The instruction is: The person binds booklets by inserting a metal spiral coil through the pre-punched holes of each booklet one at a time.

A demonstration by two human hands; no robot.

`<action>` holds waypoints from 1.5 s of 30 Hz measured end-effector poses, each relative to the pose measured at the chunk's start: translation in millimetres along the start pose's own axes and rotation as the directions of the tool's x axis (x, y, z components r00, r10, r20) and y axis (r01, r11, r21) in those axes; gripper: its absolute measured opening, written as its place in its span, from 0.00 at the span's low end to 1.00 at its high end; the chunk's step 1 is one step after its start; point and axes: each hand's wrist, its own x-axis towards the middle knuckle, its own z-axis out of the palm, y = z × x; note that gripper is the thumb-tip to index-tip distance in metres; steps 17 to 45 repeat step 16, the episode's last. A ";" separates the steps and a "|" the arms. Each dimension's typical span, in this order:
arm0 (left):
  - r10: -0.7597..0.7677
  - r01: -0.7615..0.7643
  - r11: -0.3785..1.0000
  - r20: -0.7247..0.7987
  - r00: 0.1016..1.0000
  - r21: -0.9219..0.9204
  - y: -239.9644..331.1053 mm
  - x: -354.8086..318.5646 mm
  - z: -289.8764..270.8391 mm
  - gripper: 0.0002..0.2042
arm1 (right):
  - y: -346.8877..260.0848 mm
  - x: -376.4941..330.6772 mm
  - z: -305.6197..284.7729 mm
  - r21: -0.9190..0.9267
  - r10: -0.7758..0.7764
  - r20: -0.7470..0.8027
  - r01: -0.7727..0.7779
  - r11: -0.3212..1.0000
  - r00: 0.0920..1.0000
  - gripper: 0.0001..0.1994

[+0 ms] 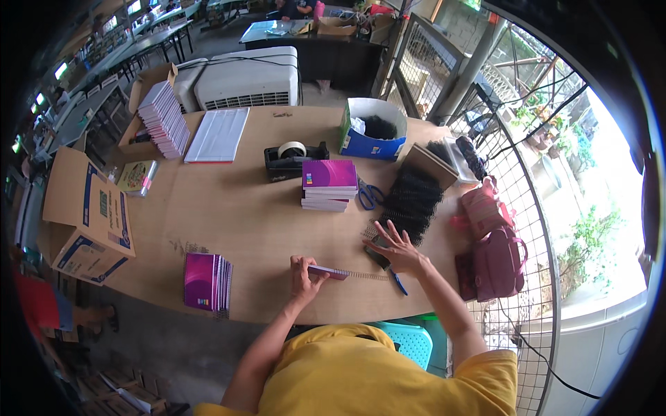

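My left hand (303,279) grips a small purple notebook (327,272), held up on edge near the front of the table. From the notebook's right end a thin spiral coil (368,276) sticks out toward my right hand (401,251). That hand is open, fingers spread, over a small dark block-like object (378,255) whose kind I cannot make out. A blue-handled tool (398,283), partly hidden, lies just below the right wrist. Beyond the fingertips is a heap of black spiral coils (416,197).
Purple notebooks stand stacked (329,175) mid-table, and spiral-bound ones (207,283) lie at left. Behind are blue scissors (371,197), a tape dispenser (295,158) and a blue-white box (374,132). Cardboard boxes (94,215) line the left; a pink bag (498,263) sits at right.
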 end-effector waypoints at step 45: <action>0.066 -0.066 0.998 0.002 0.998 0.005 -15.2 -3.3 5.3 0.28 | -23.7 56.9 18.8 0.960 -0.299 0.046 0.040 0.277 0.953 0.32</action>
